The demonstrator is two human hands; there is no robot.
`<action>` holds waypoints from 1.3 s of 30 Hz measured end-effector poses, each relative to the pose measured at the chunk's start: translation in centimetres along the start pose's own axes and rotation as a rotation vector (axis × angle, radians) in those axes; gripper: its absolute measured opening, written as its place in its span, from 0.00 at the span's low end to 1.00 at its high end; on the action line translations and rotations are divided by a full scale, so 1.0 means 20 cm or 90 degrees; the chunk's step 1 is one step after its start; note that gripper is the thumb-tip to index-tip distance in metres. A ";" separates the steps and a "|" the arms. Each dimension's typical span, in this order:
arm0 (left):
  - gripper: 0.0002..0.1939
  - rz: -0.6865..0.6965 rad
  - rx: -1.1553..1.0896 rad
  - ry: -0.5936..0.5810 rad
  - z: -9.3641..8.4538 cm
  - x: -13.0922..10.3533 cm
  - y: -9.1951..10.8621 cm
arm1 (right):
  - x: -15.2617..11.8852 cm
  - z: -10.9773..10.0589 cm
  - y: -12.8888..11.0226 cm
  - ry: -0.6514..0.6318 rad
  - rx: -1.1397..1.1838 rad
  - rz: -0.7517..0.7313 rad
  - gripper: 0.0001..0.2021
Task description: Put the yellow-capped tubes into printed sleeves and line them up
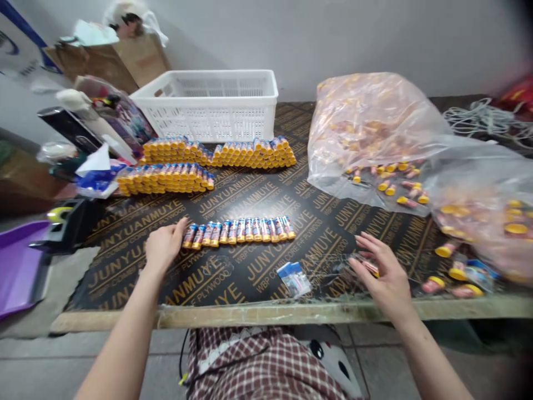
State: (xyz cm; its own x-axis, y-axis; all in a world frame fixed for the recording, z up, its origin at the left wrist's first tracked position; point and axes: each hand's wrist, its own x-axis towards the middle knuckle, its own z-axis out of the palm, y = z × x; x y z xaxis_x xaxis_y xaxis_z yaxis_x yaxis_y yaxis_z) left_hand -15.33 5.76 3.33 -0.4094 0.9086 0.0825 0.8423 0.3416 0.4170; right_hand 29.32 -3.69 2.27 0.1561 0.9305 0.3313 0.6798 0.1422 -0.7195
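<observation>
My left hand (164, 244) is at the left end of a row of small blue-and-yellow tubes (239, 230), its fingers curled together and their tips close against the end tube. What lies inside those fingers, if anything, is hidden. To the right, my right hand (385, 278) hovers low over the table with thumb and fingers apart. A pinkish tube (370, 268) shows between thumb and fingers, not visibly gripped. Crumpled clear film (339, 272) lies beside this hand. Between the hands rests a small blue-topped clear packet (295, 279).
Stacked tubes (166, 179) stand behind the row, in front of a white plastic basket (208, 114). Large clear bags (366, 111) of pink-and-yellow tubes lie at the right, with loose tubes (433, 285) near the table edge (250, 315). A purple dustpan (20, 261) is at left.
</observation>
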 end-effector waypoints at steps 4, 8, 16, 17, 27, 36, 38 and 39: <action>0.18 0.113 -0.187 0.045 0.12 -0.28 0.26 | 0.03 -0.07 0.14 0.049 -0.131 0.001 0.18; 0.11 0.258 -0.183 -0.316 0.30 -0.60 0.55 | 0.03 -0.10 0.28 -0.035 -0.257 0.020 0.19; 0.05 0.229 -0.113 -0.342 0.38 -0.72 0.65 | 0.03 -0.11 0.42 -0.145 -0.335 -0.024 0.16; 0.05 0.223 -0.134 -0.338 0.39 -0.72 0.65 | 0.03 -0.10 0.43 -0.142 -0.342 -0.030 0.17; 0.04 0.216 -0.195 -0.310 0.41 -0.75 0.62 | 0.04 -0.02 0.09 -0.043 -0.114 0.008 0.18; 0.06 0.090 -0.517 -0.351 0.38 -0.72 0.62 | -0.05 0.17 -0.17 -0.040 0.186 0.004 0.05; 0.09 -0.035 -0.661 -0.397 0.36 -0.69 0.63 | -0.07 0.19 -0.21 -0.047 0.242 0.011 0.07; 0.11 -0.093 -0.722 -0.412 0.35 -0.68 0.63 | -0.08 0.20 -0.23 -0.050 0.260 0.017 0.07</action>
State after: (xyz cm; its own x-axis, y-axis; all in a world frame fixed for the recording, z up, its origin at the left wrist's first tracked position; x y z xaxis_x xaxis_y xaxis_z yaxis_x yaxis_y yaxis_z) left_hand 3.31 -0.58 1.10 0.0373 0.9391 -0.3415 -0.0863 0.3435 0.9352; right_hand 23.04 -4.56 2.61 0.1036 0.9566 0.2726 0.3333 0.2248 -0.9156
